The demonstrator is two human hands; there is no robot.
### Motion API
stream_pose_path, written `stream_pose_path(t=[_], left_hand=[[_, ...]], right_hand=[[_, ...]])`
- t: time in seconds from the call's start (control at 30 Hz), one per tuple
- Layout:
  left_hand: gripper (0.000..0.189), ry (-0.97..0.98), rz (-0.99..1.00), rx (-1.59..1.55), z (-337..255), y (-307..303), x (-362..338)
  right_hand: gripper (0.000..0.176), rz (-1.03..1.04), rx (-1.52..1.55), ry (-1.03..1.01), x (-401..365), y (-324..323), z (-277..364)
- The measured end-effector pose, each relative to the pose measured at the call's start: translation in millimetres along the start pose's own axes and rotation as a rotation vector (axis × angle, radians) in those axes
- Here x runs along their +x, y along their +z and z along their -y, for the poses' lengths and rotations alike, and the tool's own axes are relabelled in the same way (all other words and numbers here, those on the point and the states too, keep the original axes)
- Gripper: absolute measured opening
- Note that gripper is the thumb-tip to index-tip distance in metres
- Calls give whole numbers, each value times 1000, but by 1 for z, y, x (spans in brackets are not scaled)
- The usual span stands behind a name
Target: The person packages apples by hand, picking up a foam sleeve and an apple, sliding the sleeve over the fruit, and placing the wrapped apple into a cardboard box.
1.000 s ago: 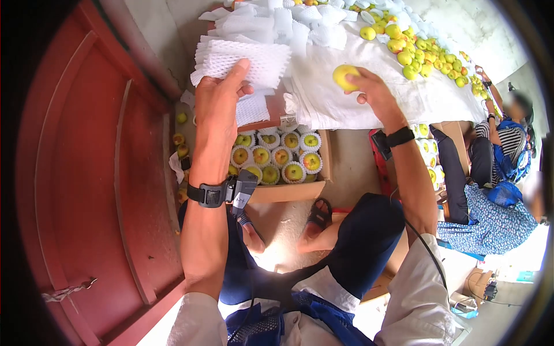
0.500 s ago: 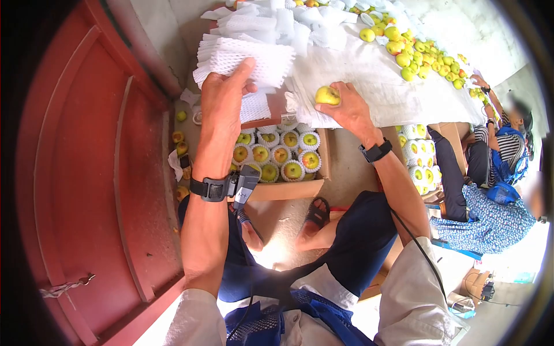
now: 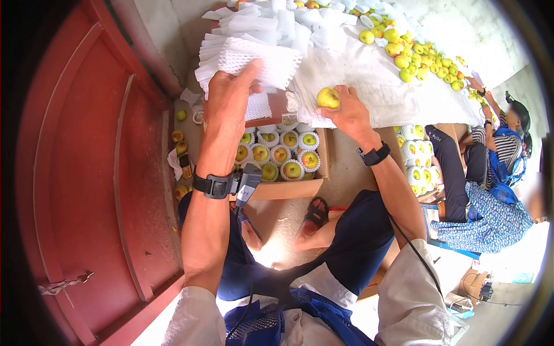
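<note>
My left hand (image 3: 231, 92) is closed on a white foam net sleeve (image 3: 262, 60), thumb on top, at the front of a pile of such sleeves (image 3: 254, 26). To its right, my right hand (image 3: 352, 112) grips a yellow-green apple (image 3: 328, 98) by its side, above the white cloth (image 3: 346, 69) on the table. The apple is bare and apart from the sleeve. Below both hands stands a cardboard box (image 3: 300, 190) holding rows of apples (image 3: 280, 154) in white foam nets.
Loose apples (image 3: 424, 57) lie heaped at the back right of the cloth. Another box of netted apples (image 3: 416, 155) stands at the right, beside two seated people (image 3: 490, 213). A red door (image 3: 86, 173) fills the left side. Several apples (image 3: 178, 136) lie on the floor by it.
My left hand has shifted slightly right with the foam sleeve, which sits further over the pile's right edge. The apple has turned a little in my right hand.
</note>
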State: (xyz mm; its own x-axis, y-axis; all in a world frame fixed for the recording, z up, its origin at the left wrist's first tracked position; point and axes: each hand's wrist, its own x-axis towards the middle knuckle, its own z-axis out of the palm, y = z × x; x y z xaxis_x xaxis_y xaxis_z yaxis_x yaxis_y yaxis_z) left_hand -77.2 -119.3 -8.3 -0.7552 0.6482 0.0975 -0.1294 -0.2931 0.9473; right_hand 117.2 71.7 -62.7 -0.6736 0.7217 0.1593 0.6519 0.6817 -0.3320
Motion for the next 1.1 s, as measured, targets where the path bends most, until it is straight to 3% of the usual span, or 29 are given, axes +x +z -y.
stream_pose_path(t=[0.27,0.37,0.43,0.47,0.53,0.63,0.9,1.1], left_hand=[[27,-13,1,-44,-3,6,-3],[27,-34,45,-87,-1,5,-3],[28,-51,71,-104,-1,7,-5],[28,-69,98,-121,0,8,-6],[28,-80,113,-126,1,14,-7],[29,-113,148,-117,4,17,-9],[31,-110,144,-42,6,29,-15],[25,-72,260,128,7,41,-26]], right_hand=[[78,55,136,-2,2,-13,-19],[67,-52,200,46,-3,-32,-11],[55,10,606,8,-4,-41,1],[55,8,607,9,-9,-50,14],[45,149,943,-81,-24,-65,45],[42,213,1169,23,-33,-64,67],[35,83,1353,78,-35,-58,77],[27,21,1479,122,-25,-54,67]])
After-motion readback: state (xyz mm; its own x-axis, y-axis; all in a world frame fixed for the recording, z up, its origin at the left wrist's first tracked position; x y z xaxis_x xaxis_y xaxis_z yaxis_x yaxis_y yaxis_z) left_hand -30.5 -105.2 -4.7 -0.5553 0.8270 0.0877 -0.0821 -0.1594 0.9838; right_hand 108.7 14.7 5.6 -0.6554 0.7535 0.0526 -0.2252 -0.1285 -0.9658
